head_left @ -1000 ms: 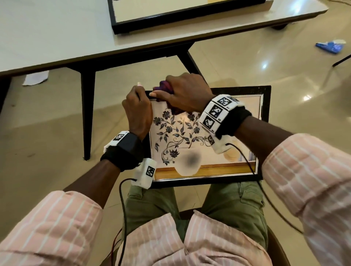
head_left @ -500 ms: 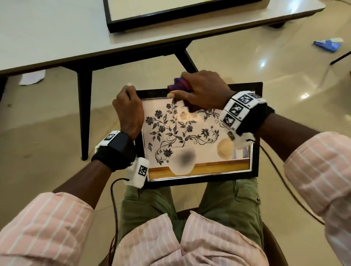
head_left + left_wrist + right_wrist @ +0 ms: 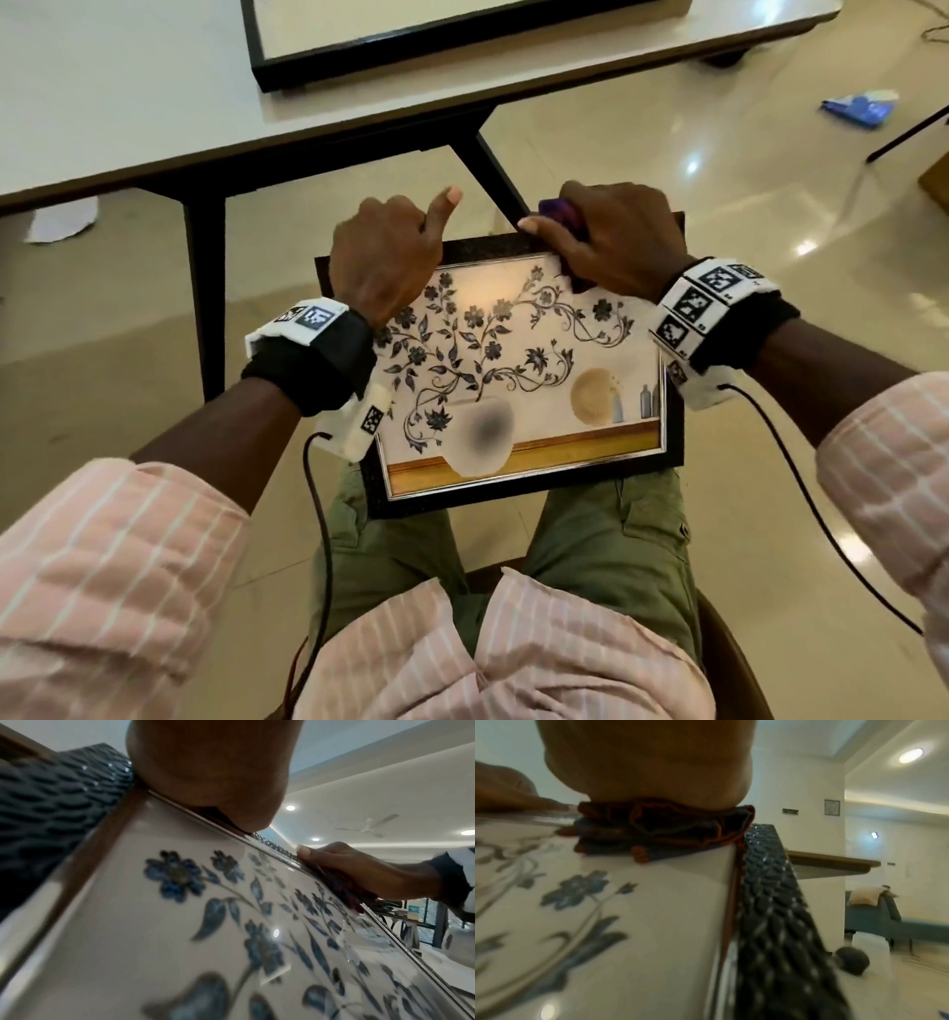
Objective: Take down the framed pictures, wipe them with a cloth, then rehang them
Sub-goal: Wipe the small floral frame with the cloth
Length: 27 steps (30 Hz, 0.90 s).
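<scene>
A framed picture [image 3: 513,390] with a black textured frame and a dark floral print lies tilted on my lap. My left hand [image 3: 385,252] grips its top left corner, fingers curled over the edge and thumb raised. My right hand [image 3: 611,236] holds a bunched dark purple cloth [image 3: 560,210] and presses it on the glass near the top right corner. The left wrist view shows the glass [image 3: 180,923] close up, with the right hand [image 3: 359,874] and cloth [image 3: 342,890] at the top rail. In the right wrist view the cloth [image 3: 659,829] sits crumpled under my palm beside the frame's right rail [image 3: 770,902].
A white table [image 3: 128,103] stands just ahead and carries a second black-framed picture [image 3: 462,46]. Its black legs [image 3: 205,288] come down close to my knees. A white scrap [image 3: 61,221] and a blue item [image 3: 857,105] lie on the glossy floor.
My right hand has slid the cloth to the right along the top of the glass, from the top left to the top right. The left thumb has lifted off the frame.
</scene>
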Tool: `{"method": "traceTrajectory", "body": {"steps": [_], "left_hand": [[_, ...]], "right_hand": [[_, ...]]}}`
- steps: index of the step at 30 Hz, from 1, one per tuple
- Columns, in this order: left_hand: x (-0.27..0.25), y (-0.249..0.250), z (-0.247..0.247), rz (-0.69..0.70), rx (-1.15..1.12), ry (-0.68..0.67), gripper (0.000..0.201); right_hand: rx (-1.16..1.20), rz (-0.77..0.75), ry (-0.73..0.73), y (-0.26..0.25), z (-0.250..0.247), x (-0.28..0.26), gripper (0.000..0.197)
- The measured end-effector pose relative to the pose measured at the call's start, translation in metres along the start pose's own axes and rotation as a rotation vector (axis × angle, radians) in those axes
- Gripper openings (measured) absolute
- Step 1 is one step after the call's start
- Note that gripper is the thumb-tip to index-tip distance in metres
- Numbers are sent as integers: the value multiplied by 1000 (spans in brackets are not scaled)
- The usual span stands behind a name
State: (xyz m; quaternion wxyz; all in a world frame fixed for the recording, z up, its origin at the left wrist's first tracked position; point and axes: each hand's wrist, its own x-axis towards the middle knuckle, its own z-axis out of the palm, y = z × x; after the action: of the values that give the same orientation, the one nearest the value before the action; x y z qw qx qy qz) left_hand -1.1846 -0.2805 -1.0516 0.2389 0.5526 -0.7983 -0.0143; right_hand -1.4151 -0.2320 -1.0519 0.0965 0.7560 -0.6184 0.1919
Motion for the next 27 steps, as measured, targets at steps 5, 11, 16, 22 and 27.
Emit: {"method": "traceTrajectory", "body": {"steps": [5, 11, 16, 22, 27], "left_hand": [[8, 36, 9, -20, 19, 11, 52], [2, 41, 17, 51, 39, 25, 57], [0, 55, 21, 36, 54, 50, 57], [-5, 39, 17, 88, 63, 68, 59], [-6, 50, 18, 95, 27, 59, 60]], "right_hand": [[-88, 119, 115, -27, 10, 0, 54], [-108, 117, 81, 5, -1, -6, 56], [-135, 228, 148, -11, 3, -8, 57], [-100, 159, 106, -4, 2, -3, 53], [-104, 241, 151, -1, 3, -9, 50]]}}
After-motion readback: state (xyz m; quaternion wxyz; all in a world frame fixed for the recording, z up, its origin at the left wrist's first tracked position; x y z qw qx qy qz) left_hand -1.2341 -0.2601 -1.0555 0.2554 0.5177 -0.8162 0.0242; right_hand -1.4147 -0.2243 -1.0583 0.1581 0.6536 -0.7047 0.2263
